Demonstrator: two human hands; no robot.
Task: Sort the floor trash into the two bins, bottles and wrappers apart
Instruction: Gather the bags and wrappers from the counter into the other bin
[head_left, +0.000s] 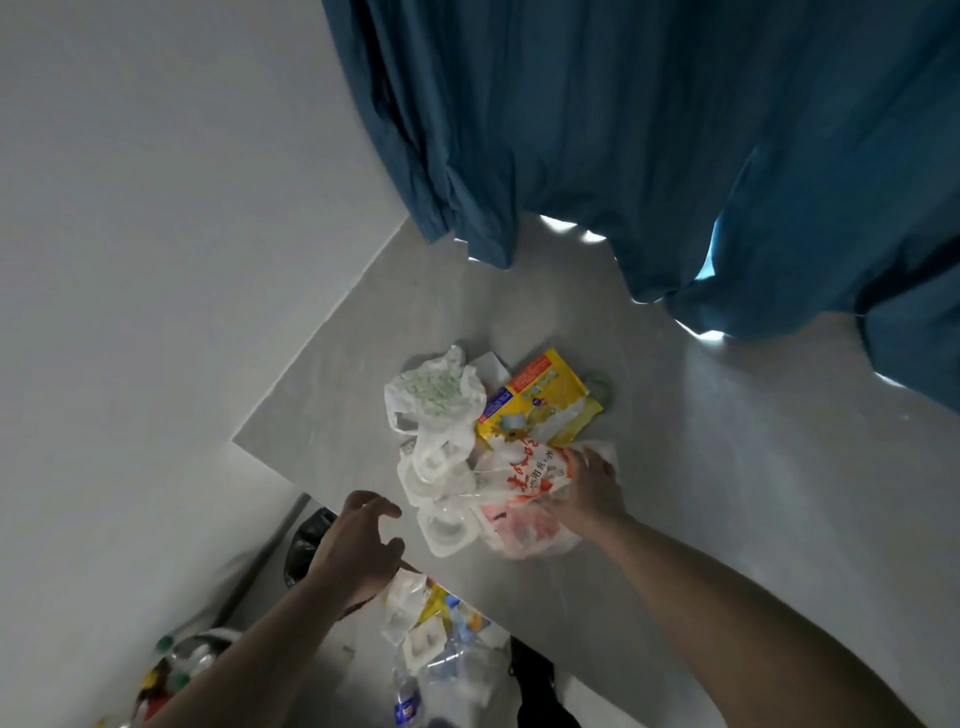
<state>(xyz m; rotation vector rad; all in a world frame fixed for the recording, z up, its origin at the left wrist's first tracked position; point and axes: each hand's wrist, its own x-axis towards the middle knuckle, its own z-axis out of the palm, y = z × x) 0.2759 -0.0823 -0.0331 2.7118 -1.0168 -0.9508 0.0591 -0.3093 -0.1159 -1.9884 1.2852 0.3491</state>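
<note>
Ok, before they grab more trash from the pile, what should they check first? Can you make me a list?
1. Right hand has hold of the white bag with red print: ok, its fingers are on it.
2. Left hand free to help: ok, fingers loosely curled, holding nothing.
3. Bag is free of the white plastic trays beside it: cannot tell, they are touching.
4. Yellow wrapper will not be dragged along: cannot tell, its edge meets the bag.
5. Bottle bin at lower left within reach: ok, near the left arm.
6. Bin for wrappers spotted: cannot tell, only a dark bag shows behind the left hand.
</note>
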